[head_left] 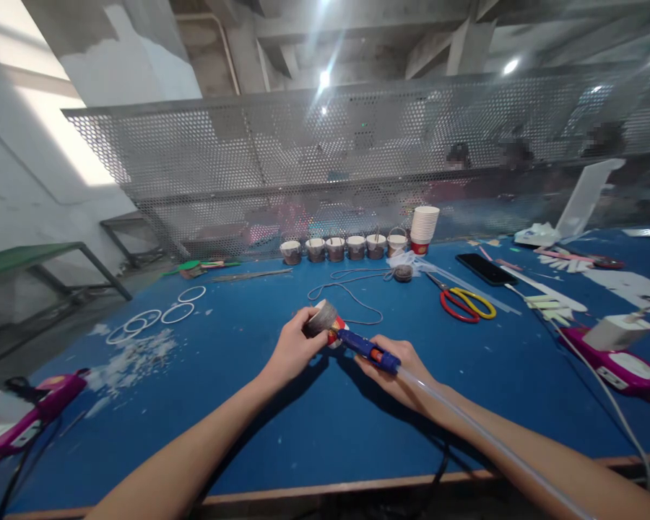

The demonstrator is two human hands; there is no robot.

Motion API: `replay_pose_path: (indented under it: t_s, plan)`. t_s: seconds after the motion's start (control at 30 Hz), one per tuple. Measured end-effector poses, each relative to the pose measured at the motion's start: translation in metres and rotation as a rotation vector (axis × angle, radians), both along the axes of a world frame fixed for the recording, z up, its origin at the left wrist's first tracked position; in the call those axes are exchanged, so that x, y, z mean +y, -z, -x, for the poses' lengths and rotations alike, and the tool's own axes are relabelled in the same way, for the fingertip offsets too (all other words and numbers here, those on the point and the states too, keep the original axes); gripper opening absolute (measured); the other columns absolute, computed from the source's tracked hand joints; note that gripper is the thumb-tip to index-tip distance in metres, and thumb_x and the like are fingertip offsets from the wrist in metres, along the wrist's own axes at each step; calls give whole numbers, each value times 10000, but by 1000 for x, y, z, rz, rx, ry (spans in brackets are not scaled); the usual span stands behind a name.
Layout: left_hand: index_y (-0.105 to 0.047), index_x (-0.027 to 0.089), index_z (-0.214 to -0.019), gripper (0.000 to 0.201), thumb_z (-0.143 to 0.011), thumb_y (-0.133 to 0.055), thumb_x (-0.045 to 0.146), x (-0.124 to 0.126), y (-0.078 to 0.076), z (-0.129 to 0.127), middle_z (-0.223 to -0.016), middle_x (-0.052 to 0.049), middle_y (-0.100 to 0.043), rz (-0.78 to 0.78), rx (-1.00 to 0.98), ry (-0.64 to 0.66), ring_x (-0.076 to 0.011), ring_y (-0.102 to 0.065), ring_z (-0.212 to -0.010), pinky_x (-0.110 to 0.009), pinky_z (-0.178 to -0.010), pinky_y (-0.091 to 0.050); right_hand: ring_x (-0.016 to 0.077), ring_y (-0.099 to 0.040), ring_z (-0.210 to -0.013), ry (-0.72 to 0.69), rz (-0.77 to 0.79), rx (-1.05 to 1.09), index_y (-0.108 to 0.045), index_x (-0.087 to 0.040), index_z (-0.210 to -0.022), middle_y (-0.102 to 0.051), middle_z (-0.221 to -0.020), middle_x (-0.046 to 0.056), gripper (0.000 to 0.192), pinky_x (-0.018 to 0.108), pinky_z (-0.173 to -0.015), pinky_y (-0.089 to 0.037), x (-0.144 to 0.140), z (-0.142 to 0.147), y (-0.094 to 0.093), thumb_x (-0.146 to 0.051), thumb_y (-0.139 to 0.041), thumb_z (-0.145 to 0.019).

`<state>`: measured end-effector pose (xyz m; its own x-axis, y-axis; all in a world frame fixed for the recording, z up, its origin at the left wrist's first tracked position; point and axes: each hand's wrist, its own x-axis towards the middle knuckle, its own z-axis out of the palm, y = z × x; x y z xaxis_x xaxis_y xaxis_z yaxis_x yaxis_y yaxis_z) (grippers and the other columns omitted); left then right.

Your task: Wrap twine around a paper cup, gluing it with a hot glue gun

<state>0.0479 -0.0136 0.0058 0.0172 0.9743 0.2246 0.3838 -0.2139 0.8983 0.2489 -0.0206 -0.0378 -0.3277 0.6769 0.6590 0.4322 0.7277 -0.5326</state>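
A grey metal screen full of holes (357,144) blurred whatever was behind it. The big blue worktop (282,426) held red and yellow scissors (463,302). The right hand (398,368) was wrapped tight around a blue glue gun (365,349), its tip touching a small paper cup (323,319) pinched in the left hand (295,350).

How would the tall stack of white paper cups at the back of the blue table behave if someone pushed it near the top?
The stack of cups is tall and narrow, so it would probably tip rather than slide. Paper cups look light, so little force should move it. It stands close to the row of small cups, which it might knock.
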Motion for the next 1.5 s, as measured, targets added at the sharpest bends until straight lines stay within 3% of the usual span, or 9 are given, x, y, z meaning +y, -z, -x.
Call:
replay_pose_path:
  t_s: [0.7, 1.5]
  plan:
    - [-633, 160, -909, 254, -660, -588, 183, 0, 1, 0, -798, -22, -666, 6, -5, 0, -161, -625, -719, -296, -715, -501, 101, -519, -424, 15, -22, -53, -552, -198, -697, -602, -541, 3, 243, 200, -464, -394, 0, -1, -1, -356, -533, -881]
    - [-651, 162, -862, 228, -644, -584, 164, 0, -3, 0, -742, -12, -653, 36, 0, -5, -142, -569, -666, -246, -598, -443, 111, -512, -433, 15, 26, -53, -529, -212, -685, -605, -546, 11, 237, 214, -476, -408, -1, -2, -3, -361, -517, -870]
